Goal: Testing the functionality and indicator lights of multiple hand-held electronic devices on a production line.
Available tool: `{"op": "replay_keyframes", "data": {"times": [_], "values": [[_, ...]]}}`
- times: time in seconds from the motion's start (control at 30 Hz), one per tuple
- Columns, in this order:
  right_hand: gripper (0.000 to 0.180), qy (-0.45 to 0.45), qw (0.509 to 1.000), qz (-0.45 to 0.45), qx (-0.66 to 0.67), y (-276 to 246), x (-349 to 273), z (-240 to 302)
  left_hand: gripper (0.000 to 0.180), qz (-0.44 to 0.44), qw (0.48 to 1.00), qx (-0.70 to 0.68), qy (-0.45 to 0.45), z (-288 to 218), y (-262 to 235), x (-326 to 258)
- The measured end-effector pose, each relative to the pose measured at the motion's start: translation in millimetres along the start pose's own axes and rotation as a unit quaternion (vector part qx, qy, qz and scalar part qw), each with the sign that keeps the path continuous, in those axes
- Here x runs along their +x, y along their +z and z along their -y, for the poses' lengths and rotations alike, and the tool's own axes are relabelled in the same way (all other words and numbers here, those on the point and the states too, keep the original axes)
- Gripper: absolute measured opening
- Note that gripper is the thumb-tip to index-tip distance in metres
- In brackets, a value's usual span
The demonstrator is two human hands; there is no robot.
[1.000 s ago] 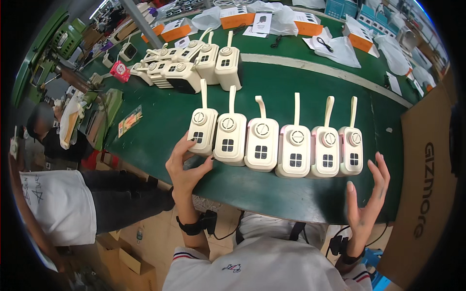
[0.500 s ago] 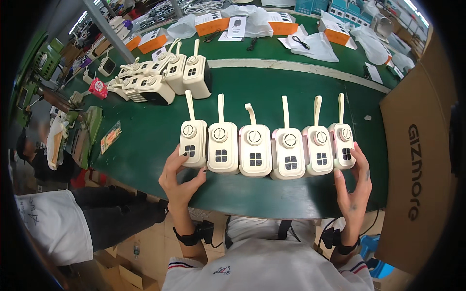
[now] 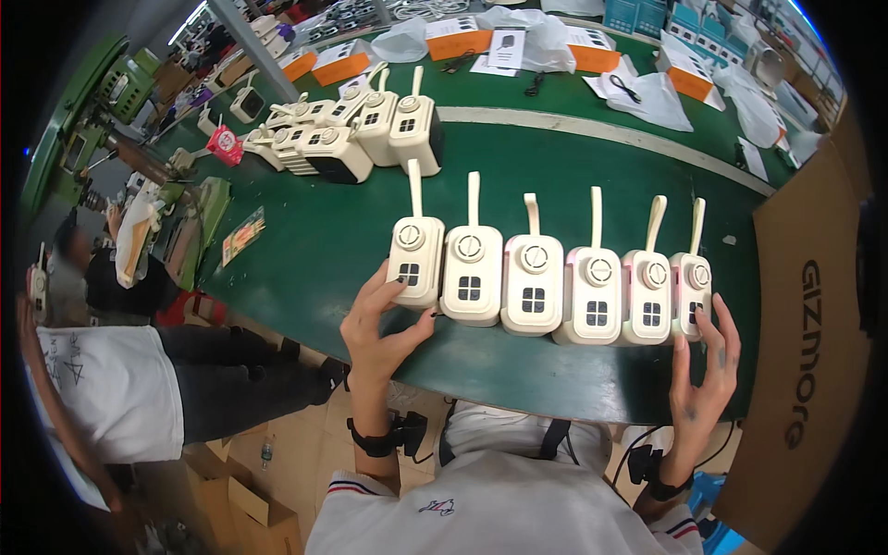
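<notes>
Both hands have closed in on the ends of the row since a second ago, when they hovered spread beside it. At the near edge of the dark green bench (image 3: 305,250), the left hand (image 3: 384,319) cups the leftmost cream plastic device (image 3: 415,262), thumb under it and fingers on its side, holding it loosely. Six such boxy units with dials and upright straps stand touching side by side. Pressing evenly inward from both ends should keep the line straight and upright. The right hand (image 3: 705,370) lies open, fingertips against the rightmost pink-edged unit (image 3: 692,285).
</notes>
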State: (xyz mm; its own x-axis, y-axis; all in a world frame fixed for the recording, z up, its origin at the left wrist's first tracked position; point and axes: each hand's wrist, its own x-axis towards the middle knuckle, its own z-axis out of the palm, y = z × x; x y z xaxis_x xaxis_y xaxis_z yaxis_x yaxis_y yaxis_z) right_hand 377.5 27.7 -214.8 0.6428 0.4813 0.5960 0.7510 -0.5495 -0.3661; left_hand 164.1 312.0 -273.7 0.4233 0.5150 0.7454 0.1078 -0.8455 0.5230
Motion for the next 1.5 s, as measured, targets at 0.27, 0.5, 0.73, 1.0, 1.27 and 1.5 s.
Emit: {"op": "replay_keyframes", "data": {"times": [0.27,0.5,0.73,1.0,1.27,1.5], "values": [[0.035,-0.086,0.991,0.063,-0.087,-17.9,7.8,-4.0,0.042,0.05,0.978,0.191,0.063,-42.1,-23.4,21.4],[0.034,-0.092,0.991,0.061,-0.079,-19.6,9.7,-0.8,0.04,0.048,0.978,0.19,0.064,-35.8,-29.3,20.8],[0.035,-0.095,0.99,0.06,-0.086,-19.7,10.0,0.1,0.041,0.072,0.98,0.18,0.04,-42.5,-29.7,18.6],[0.032,-0.139,0.981,0.065,-0.119,-17.9,19.6,0.8,0.04,0.1,0.969,0.211,0.084,-40.2,-28.4,24.4],[0.031,-0.148,0.978,0.069,-0.129,-15.6,27.5,5.5,0.042,0.113,0.968,0.207,0.089,-38.1,-30.5,24.8],[0.037,-0.179,0.975,0.092,-0.092,-8.6,24.2,36.3,0.045,0.102,0.97,0.2,0.093,-34.5,-27.3,17.9]]}}
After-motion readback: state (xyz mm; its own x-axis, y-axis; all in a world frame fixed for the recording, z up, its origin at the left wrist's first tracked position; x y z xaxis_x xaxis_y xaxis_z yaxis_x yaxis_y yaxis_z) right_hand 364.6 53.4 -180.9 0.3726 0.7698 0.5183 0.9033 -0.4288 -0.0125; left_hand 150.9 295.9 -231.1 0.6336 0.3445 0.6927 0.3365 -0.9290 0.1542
